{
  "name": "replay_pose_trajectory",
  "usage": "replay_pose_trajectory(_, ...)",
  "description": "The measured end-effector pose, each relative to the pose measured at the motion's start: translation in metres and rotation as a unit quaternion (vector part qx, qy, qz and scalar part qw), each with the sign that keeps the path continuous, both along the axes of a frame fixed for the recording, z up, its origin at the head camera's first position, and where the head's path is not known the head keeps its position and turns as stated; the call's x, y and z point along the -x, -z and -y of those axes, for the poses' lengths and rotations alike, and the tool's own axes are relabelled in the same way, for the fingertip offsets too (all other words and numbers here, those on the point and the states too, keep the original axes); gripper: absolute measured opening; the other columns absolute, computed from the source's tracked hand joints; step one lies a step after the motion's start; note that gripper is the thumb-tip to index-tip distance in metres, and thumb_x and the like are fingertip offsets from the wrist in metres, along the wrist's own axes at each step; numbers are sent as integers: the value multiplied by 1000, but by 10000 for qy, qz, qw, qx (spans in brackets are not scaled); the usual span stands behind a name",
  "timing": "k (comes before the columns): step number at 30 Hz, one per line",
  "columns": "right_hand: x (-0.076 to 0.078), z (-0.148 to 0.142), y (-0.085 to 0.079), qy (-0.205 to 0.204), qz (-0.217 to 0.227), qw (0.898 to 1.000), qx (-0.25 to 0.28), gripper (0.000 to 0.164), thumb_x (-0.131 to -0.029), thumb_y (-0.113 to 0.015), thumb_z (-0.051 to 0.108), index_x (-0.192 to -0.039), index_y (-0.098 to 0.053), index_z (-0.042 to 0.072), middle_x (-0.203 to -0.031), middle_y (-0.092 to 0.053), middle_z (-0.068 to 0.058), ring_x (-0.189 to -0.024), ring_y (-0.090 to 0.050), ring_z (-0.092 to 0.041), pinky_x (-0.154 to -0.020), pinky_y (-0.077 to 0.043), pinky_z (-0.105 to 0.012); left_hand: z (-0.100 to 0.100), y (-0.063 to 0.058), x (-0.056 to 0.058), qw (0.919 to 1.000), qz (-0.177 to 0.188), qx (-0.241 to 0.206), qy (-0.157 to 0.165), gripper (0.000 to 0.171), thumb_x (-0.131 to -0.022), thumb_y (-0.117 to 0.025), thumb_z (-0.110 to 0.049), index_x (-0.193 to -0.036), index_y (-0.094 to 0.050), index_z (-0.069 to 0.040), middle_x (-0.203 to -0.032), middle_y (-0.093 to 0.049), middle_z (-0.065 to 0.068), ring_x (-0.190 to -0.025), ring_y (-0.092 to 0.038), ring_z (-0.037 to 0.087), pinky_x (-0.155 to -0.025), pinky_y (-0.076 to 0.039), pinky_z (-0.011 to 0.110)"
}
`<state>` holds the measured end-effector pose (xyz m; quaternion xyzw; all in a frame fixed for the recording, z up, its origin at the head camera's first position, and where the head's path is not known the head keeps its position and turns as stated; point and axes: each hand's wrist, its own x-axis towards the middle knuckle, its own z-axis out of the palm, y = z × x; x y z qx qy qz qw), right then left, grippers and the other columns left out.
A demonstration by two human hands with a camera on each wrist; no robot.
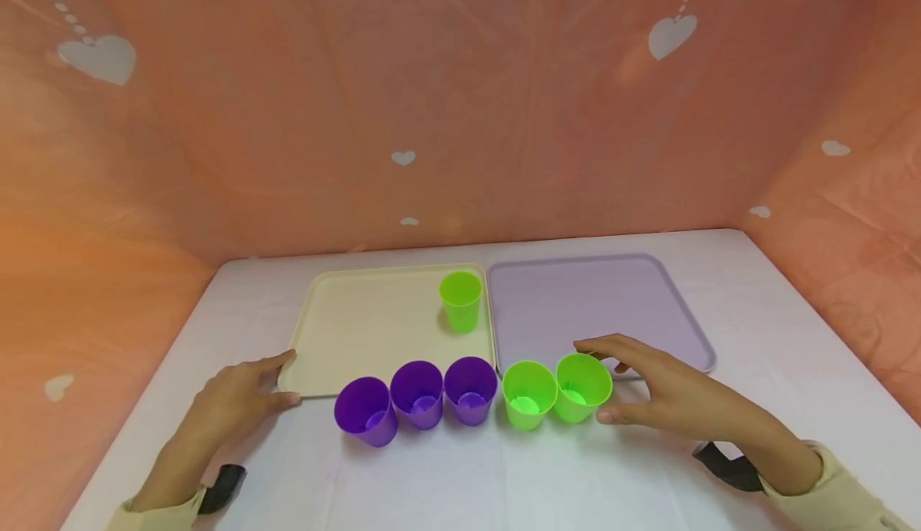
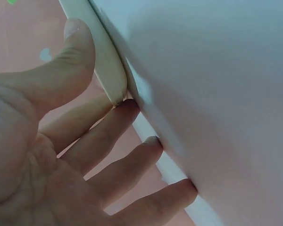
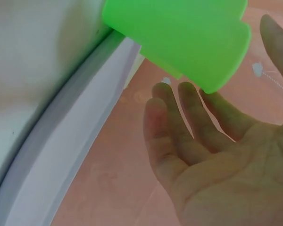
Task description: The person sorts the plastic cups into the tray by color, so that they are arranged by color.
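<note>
My left hand (image 1: pixel 233 395) rests at the front left corner of a cream tray (image 1: pixel 367 315). In the left wrist view its fingers are loosely extended, with fingertips (image 2: pixel 129 106) near the tray corner and the thumb over the rim. My right hand (image 1: pixel 672 391) spreads around the right side of a lime green cup (image 1: pixel 584 403), fingers behind it and thumb in front. The right wrist view shows that hand beside the green cup (image 3: pixel 179 42), not closed on it. Left of this cup stands another green cup (image 1: pixel 528 411), then three purple cups, the nearest being a purple cup (image 1: pixel 471 403).
A third green cup (image 1: pixel 461 307) stands upright on the right part of the cream tray. A lavender tray (image 1: pixel 583 299) lies beside it on the right. Both trays lie on a white-covered table (image 1: pixel 432 491), with a pink-orange heart-patterned cloth (image 1: pixel 468 115) behind and at the sides.
</note>
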<state>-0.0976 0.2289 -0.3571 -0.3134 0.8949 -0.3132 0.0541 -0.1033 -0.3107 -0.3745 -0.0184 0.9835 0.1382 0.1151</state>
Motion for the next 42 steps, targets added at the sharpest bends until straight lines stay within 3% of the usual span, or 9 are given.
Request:
replay_pose_trajectory(12,-2,5,-2,-67,-95,9999,-1,69,-85,-75,43,-145,-48,25,-140,-56,9,-119,-56,-5,-93,-54,-27,4,-1,1,9994,-179,-166,235,77,-82,-77,-46,-144,-52,-7,-142,-50,31,-127,-45,60,-89,-43,74)
replay_pose_trajectory(19,1,6,1,-129,-169,9998,56,64,-86,-75,41,-143,-51,23,-138,-58,11,-118,-57,-5,-92,-54,-26,5,-5,-2,9989,-355,-50,300,72,-81,-78,-43,-140,-56,-6,-140,-53,30,-125,-47,59,-88,-44,73)
replay_pose_trajectory(25,1,6,1,-49,-174,9998,-5,66,-86,-74,46,-143,-50,24,-138,-58,10,-116,-58,-6,-91,-54,-27,4,-7,-2,9984,-449,-196,294,72,-80,-81,-39,-137,-58,-3,-129,-63,27,-122,-51,56,-91,-44,70)
replay_pose_trajectory(34,1,8,4,46,-146,9997,-169,68,-86,-72,49,-144,-50,23,-138,-60,5,-114,-59,-9,-90,-55,-29,4,-7,-2,9992,-240,-194,244,73,-82,-79,-41,-139,-55,-2,-124,-66,23,-121,-52,54,-92,-43,70)
replay_pose_trajectory(42,0,4,0,215,-366,9991,5,64,-83,-78,43,-140,-54,25,-135,-62,10,-103,-60,-2,-87,-55,-28,4,-4,-2,9992,-241,-204,244,73,-82,-78,-43,-139,-56,-5,-125,-66,22,-121,-53,53,-91,-44,69)
